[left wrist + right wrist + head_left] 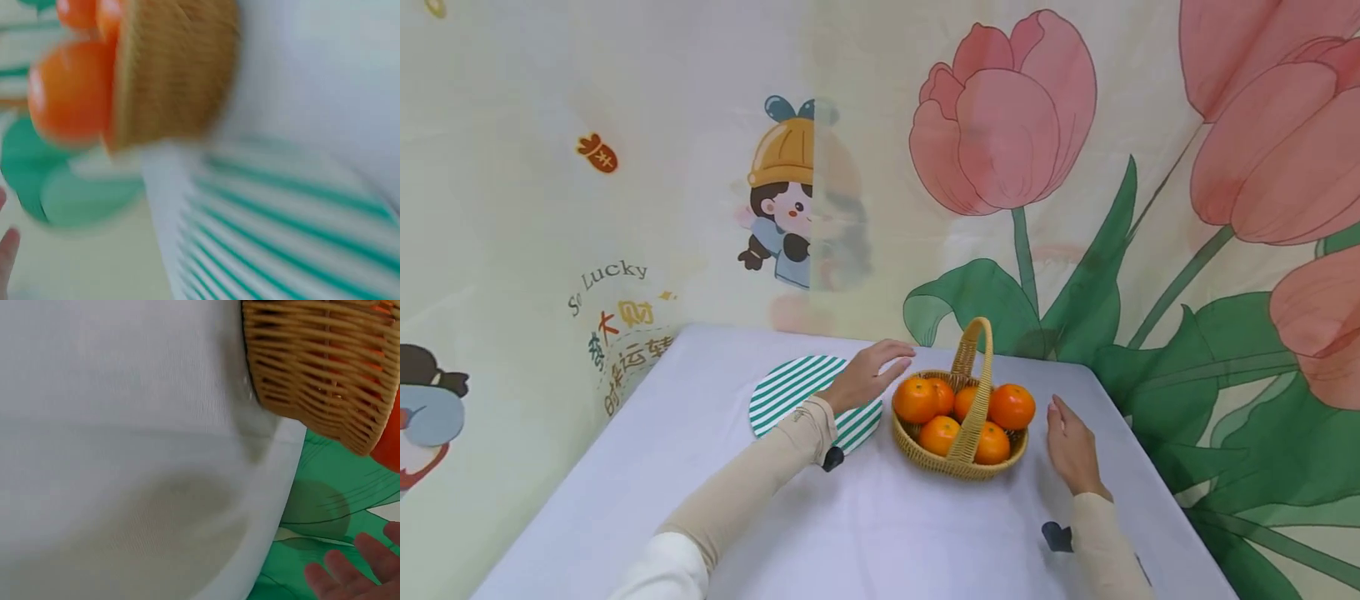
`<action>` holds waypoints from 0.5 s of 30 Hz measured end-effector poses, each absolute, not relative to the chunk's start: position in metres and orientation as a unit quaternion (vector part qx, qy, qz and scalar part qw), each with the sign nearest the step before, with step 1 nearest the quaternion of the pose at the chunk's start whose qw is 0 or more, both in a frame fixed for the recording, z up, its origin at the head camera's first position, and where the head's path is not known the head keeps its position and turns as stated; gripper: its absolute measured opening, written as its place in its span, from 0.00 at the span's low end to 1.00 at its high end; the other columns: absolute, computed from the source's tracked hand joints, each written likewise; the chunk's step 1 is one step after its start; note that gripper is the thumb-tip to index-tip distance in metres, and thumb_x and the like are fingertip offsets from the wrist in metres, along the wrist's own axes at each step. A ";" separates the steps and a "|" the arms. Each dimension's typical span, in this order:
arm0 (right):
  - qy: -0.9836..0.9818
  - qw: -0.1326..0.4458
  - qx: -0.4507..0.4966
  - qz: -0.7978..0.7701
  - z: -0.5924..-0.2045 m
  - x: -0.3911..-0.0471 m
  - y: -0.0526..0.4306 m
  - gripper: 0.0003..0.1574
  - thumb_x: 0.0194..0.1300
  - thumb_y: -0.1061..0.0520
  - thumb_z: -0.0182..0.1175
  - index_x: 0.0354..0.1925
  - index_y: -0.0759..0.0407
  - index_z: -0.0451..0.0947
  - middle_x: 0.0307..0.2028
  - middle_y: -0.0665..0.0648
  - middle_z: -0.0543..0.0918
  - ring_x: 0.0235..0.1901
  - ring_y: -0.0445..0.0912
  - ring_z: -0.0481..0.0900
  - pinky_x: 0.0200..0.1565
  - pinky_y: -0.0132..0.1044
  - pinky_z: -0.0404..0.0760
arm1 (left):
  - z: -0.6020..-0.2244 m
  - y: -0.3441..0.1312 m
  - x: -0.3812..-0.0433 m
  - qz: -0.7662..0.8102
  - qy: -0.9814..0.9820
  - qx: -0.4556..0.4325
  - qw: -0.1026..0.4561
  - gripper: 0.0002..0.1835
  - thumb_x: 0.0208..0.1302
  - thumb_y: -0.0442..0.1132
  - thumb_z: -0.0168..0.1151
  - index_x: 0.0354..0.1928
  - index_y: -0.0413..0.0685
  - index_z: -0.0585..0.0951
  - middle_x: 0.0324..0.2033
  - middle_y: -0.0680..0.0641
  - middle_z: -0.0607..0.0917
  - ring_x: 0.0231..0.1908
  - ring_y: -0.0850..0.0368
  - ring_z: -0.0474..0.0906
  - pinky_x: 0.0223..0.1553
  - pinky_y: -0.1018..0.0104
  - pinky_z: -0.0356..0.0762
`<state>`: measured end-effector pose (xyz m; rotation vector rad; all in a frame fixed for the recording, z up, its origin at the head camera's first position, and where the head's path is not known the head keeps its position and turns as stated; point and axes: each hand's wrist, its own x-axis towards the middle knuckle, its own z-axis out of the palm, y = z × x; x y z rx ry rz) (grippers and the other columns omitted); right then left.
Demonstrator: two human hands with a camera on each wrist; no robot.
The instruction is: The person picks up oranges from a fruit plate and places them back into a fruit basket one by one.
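Note:
A wicker basket [958, 467] with a tall arched handle stands on the table, filled with several oranges [916, 400]. Just left of its rim hovers my left hand [867, 375], fingers extended toward the basket and holding nothing. Beyond the basket's right side my right hand [1071, 446] is held apart from it, fingers fairly straight, palm turned inward. A round mat [775, 398] with green and white stripes lies beneath the left hand and forearm. The left wrist view is blurred; the basket wall [178, 69] fills its top. In the right wrist view, fingertips [340, 565] show below the basket [312, 362].
A white cloth covers the table [880, 542], its far edge meeting a wall hanging printed with pink tulips [1007, 125] and green leaves. Cartoon figures [782, 200] decorate the left part of the backdrop.

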<state>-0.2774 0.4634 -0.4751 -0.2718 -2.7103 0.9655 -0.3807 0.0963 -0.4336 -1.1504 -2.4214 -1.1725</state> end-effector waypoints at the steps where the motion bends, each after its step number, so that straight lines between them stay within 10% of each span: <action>1: -0.936 0.127 -0.088 0.316 -0.472 -0.278 0.468 0.44 0.77 0.35 0.26 0.75 0.63 0.50 0.72 0.68 0.57 0.70 0.65 0.55 0.67 0.61 0.53 | -0.436 0.084 -0.383 -0.385 -0.835 -0.375 0.118 0.23 0.76 0.54 0.46 0.62 0.51 0.77 0.61 0.52 0.76 0.63 0.57 0.68 0.65 0.60 0.64; 15: -0.978 0.128 -0.059 0.154 -0.470 -0.266 0.532 0.50 0.74 0.31 0.35 0.75 0.66 0.46 0.70 0.77 0.52 0.65 0.73 0.53 0.60 0.72 0.54 | -0.476 -0.039 -0.418 -0.172 -0.957 -0.190 0.136 0.50 0.59 0.74 0.51 0.74 0.48 0.61 0.72 0.38 0.59 0.71 0.35 0.50 0.65 0.31 0.46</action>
